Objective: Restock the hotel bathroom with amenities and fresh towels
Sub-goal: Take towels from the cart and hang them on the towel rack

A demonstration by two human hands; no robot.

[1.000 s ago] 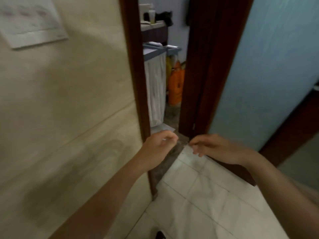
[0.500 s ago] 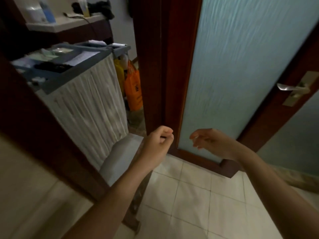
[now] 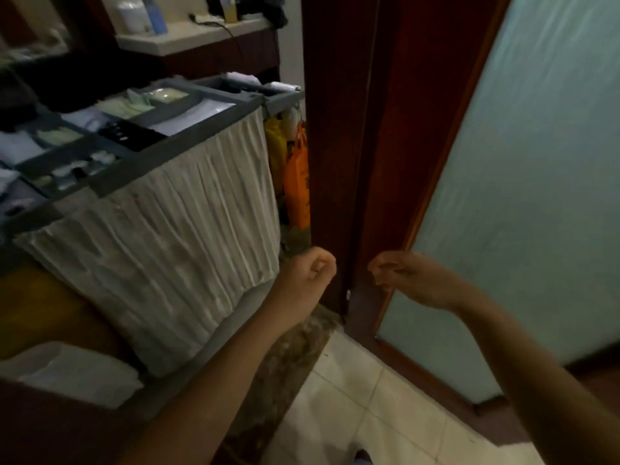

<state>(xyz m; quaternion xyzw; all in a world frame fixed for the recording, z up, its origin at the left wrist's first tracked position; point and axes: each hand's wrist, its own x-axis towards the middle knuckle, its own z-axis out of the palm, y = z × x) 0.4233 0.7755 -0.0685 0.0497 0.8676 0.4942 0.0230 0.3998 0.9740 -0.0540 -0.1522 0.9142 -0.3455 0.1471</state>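
Note:
A housekeeping cart stands just outside the doorway on the left. Its grey top tray [image 3: 214, 95] is split into compartments with small packets and folded white items. A pleated white cloth [image 3: 167, 250] covers its side. My left hand [image 3: 307, 275] is held up beside the cart's near corner, fingers curled into a fist with nothing visible in it. My right hand [image 3: 402, 275] hovers in front of the door frame, fingers loosely curled and holding nothing. A white bundle [image 3: 70, 374] lies low at the left; I cannot tell whether it is a towel or a bag.
The dark wooden door frame [image 3: 335, 146] rises between my hands. A frosted glass door [image 3: 536, 162] stands open on the right. Orange and yellow bags [image 3: 297, 182] hang at the cart's far end. A back counter [image 3: 188, 33] holds bottles. Pale floor tiles [image 3: 369, 414] lie below.
The view has swung left and forward from the bathroom wall to the doorway, so the cart now fills the left side. Both hands stay raised and a little further apart.

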